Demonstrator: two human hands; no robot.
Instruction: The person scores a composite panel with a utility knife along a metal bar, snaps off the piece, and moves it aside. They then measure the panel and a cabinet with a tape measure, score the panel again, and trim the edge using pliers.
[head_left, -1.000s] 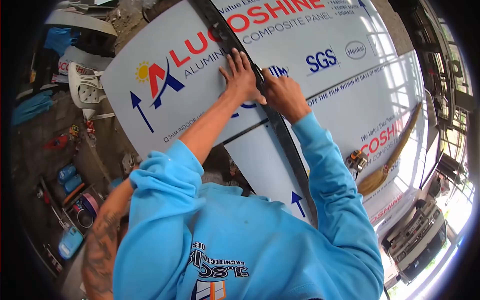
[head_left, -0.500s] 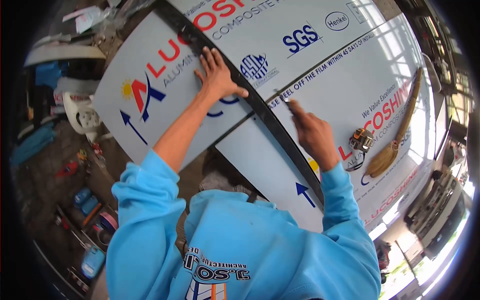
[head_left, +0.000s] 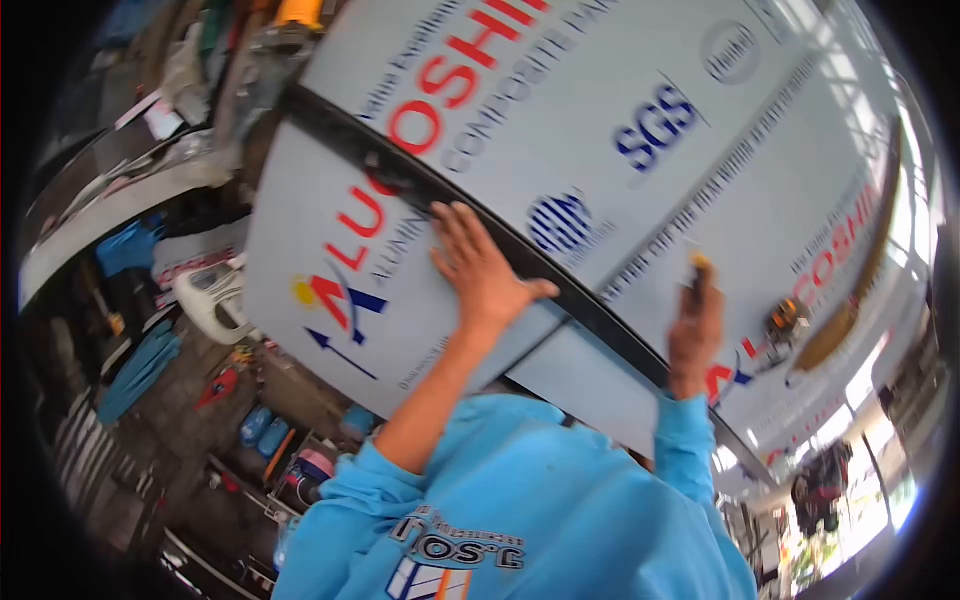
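Observation:
A large film-covered aluminium composite panel (head_left: 560, 120) printed with logos lies before me. Across it runs a long dark straight bar (head_left: 610, 328). My left hand (head_left: 487, 285) lies spread along the bar, fingertips and thumb on it and the palm over the panel's near side. On the bar's far side my right hand (head_left: 697, 335) is closed around a utility knife (head_left: 697, 275), dark with a yellow-orange end. The knife points away from me and looks raised off the panel; its blade is too blurred to make out.
On the panel to the right lie a tape measure (head_left: 784, 318) and a soft broom (head_left: 838, 332). A white plastic chair (head_left: 212, 300) stands at the left. Blue containers (head_left: 265, 432) and assorted tools cover the floor at lower left.
The view has turned and shifted. My right hand has moved away from the bar and upright, taking the knife off the printed line. My left hand stays spread on the bar.

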